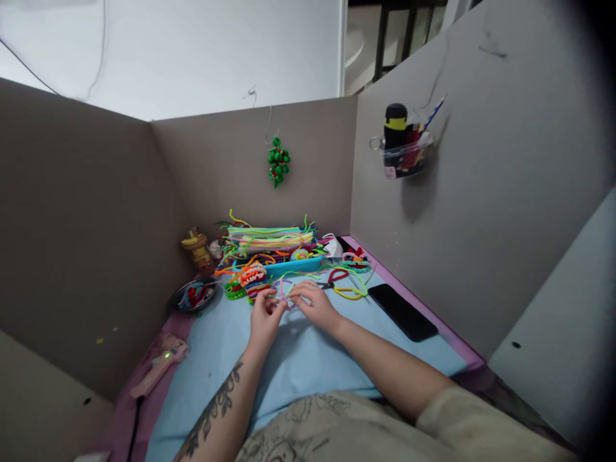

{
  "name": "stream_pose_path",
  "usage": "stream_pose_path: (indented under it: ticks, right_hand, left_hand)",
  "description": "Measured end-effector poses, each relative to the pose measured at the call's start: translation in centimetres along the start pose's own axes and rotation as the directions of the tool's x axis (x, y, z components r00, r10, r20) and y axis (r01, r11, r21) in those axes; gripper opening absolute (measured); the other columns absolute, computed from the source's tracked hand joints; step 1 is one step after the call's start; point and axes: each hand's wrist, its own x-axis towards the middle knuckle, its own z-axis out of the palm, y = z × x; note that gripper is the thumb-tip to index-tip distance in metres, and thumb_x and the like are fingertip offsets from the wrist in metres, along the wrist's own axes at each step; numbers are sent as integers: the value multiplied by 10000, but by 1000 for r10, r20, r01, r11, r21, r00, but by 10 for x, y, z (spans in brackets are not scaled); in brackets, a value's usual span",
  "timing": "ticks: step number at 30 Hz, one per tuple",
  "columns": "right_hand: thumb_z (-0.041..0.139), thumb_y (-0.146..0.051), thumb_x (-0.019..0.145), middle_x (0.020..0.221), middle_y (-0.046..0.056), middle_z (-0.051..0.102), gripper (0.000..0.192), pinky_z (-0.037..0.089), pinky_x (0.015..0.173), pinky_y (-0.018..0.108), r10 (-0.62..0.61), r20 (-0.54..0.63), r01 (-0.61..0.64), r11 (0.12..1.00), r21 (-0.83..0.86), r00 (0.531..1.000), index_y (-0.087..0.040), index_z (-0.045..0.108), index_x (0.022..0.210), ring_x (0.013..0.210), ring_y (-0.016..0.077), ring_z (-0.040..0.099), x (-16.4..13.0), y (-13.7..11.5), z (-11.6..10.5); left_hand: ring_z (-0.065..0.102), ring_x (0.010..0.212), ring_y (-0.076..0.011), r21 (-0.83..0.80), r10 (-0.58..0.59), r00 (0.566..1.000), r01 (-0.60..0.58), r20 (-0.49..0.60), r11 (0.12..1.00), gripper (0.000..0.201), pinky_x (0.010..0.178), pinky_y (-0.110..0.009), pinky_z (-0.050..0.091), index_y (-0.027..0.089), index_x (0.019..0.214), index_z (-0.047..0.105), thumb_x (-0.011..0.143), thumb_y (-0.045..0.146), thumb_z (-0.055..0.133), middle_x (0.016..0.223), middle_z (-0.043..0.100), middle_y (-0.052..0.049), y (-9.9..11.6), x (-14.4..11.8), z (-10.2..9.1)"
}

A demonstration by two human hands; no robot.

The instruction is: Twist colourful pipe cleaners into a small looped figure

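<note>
My left hand (265,319) and my right hand (315,305) meet over the light blue cloth. Both pinch a thin, fuzzy purple pipe cleaner (283,290), bent into a loose shape between my fingertips. A light green strand shows close to my right fingertips, but I cannot tell whether it is joined to the purple one. Just beyond my right hand lie scissors (339,275) with red and yellow handles. Past my left hand sit a twisted orange and white piece (253,274) and a green one (235,290).
Behind my hands, a blue tray (308,264) carries bundled pipe cleaners (269,239). A phone (403,312) lies right; a dark bowl (178,300) and pink glue gun (161,367) are left. Grey panels surround the table, with a green ornament (278,160) and plastic tub (409,154) hanging.
</note>
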Motion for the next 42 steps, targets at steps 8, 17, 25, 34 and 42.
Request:
stream_pose_path:
  ticks: [8, 17, 25, 34, 42]
  right_hand:
    - [566, -250, 763, 1045, 61, 538, 328, 438, 780, 317, 112, 127, -106, 993, -60, 985, -220, 534, 1089, 836, 150, 539, 0, 19, -13]
    - [603, -194, 729, 975, 75, 491, 256, 416, 844, 347, -26, 8, 27, 978, -207, 1000, -191, 553, 981, 950, 201, 477, -9, 16, 7]
    - [540, -186, 786, 897, 69, 500, 58, 412, 792, 333, -121, 56, 132, 954, -270, 991, -198, 594, 804, 867, 193, 464, -7, 12, 4]
    - [480, -137, 779, 850, 62, 514, 60, 417, 778, 358, -246, 77, 249, 968, -34, 966, -194, 486, 795, 852, 190, 479, -10, -7, -4]
    - [459, -152, 801, 819, 57, 547, 56, 431, 780, 342, -324, 180, 301, 942, 147, 929, -201, 482, 786, 827, 169, 505, -17, -38, 3]
  left_hand:
    - [569, 529, -104, -178, -111, 987, 89, -117, 980, 427, 538, -208, 411, 180, 920, 454, 610, 335, 704, 586, 593, 39, 9, 7, -4]
    - [296, 349, -9, -343, -287, 954, 243, -83, 908, 456, 368, -156, 181, 168, 884, 455, 569, 353, 729, 519, 473, 102, 12, 8, -7]
    - [240, 352, 4, -399, -347, 938, 313, -15, 862, 432, 355, -157, 150, 147, 869, 490, 575, 356, 728, 529, 435, 93, 12, 9, -8]
    - [525, 504, -74, -201, -90, 958, 34, -273, 979, 362, 496, -184, 375, 168, 848, 504, 599, 336, 707, 648, 599, 27, 3, 12, -12]
    - [582, 715, -134, 61, 125, 961, -113, -248, 992, 237, 641, -236, 443, 172, 853, 527, 679, 284, 644, 767, 604, -18, -3, 10, -13]
